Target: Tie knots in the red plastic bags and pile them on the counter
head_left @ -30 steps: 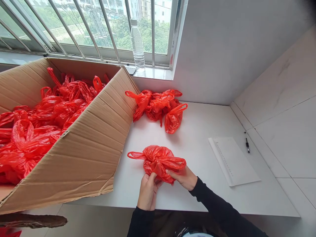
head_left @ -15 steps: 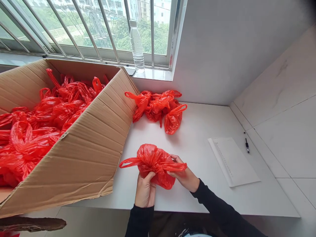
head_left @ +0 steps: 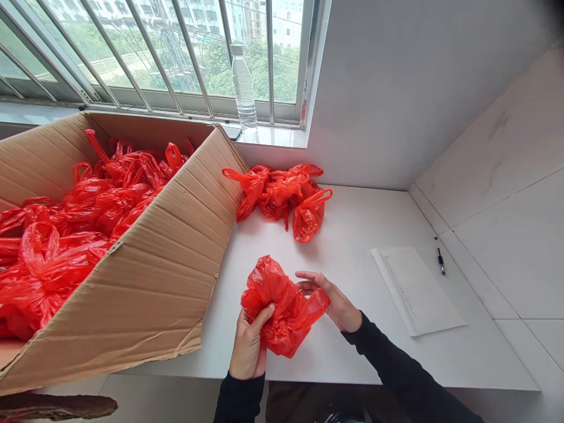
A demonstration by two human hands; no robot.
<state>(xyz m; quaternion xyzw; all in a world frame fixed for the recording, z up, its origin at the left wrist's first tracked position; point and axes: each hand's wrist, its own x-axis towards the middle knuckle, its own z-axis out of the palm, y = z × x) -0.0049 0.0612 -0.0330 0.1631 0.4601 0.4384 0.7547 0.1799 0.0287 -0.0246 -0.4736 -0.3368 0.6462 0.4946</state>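
My left hand point(head_left: 251, 341) grips a crumpled red plastic bag point(head_left: 284, 320) from the lower left, with its thumb pressed on the front. The bag is held just above the white table point(head_left: 348, 235); what it contains cannot be made out. Beside the bag's upper right side, my right hand point(head_left: 328, 296) has its fingers stretched out and apart. A loop of the bag covers part of that hand, including the thumb. Farther back, a cluster of knotted red plastic bags point(head_left: 282, 191) lies by the wall.
At the left stands a large cardboard box point(head_left: 163, 276) full of red bags point(head_left: 97, 200). White papers point(head_left: 418, 291) and a pen point(head_left: 441, 261) lie on the right. A water bottle point(head_left: 244, 94) and a phone point(head_left: 232, 133) rest on the sill below the barred window.
My right hand has let go of the bag's right handle, and its fingers have spread. My left hand has shifted slightly left, turning the bag; its left handle no longer sticks out.
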